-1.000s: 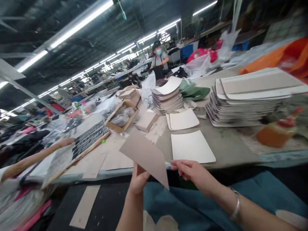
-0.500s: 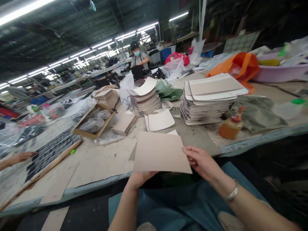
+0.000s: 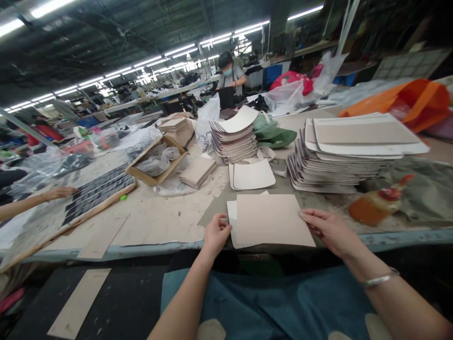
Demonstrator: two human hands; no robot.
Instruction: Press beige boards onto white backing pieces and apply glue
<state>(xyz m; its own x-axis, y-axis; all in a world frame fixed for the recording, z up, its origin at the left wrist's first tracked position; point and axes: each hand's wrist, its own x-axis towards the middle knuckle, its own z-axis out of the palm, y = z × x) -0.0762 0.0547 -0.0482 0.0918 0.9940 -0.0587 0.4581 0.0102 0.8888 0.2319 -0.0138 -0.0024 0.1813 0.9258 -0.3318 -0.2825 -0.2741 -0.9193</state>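
Observation:
A beige cardboard sheet (image 3: 271, 219) lies over a white-faced board (image 3: 232, 222), whose left strip and lower edge show. My right hand (image 3: 327, 231) pinches the beige sheet's right edge between thumb and fingers. At the left edge of the white-faced board, my left hand (image 3: 215, 233) has its fingers curled and the thumb against that edge; the fingertips are partly hidden. Just beyond are white cards with rounded corners (image 3: 253, 174). Behind them rises a stack of curved boards (image 3: 235, 137). A larger stack of boards (image 3: 336, 167) stands to the right.
A glue bottle with a red tip (image 3: 375, 203) is right of my right hand. Leftward lie small cardboard pieces (image 3: 198, 172), a carton of plastic bags (image 3: 157, 163) and a rack of dark strips (image 3: 99, 193), with another person's hand (image 3: 60, 193) at it. Another person works farther back.
My left hand has come from beneath the beige sheet to the left side. The sheet now lies flatter over the white-faced board, still in my right hand. The view has turned left.

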